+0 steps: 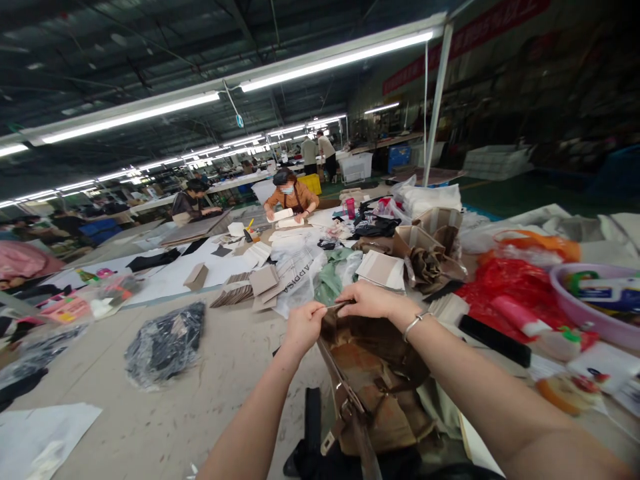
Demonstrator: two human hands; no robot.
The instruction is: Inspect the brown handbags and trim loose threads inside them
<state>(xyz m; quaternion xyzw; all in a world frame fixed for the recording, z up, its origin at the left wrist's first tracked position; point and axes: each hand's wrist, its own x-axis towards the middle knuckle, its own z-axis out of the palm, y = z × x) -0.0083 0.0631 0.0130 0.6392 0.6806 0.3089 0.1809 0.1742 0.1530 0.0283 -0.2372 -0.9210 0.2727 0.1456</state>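
In front of me lies a brown bag [385, 380] with straps and metal fittings, near the table's front edge. My left hand [304, 327] pinches the far left corner of its edge, fingers closed. Close beside it, my right hand [367, 301] grips the same edge, thumb and fingers pressed together; a bangle circles that wrist. Just beyond both hands are green fabric [333, 277] and a clear plastic bag with printed letters [299, 273]. A stack of beige pieces [383, 269] sits beyond my right hand.
A plastic-wrapped dark bundle [166, 341] lies to the left. On the right are a black phone [494, 340], red plastic [495, 287] and a lilac basin [565, 283] with items inside. Across the table a co-worker [291, 197] handles pale pieces.
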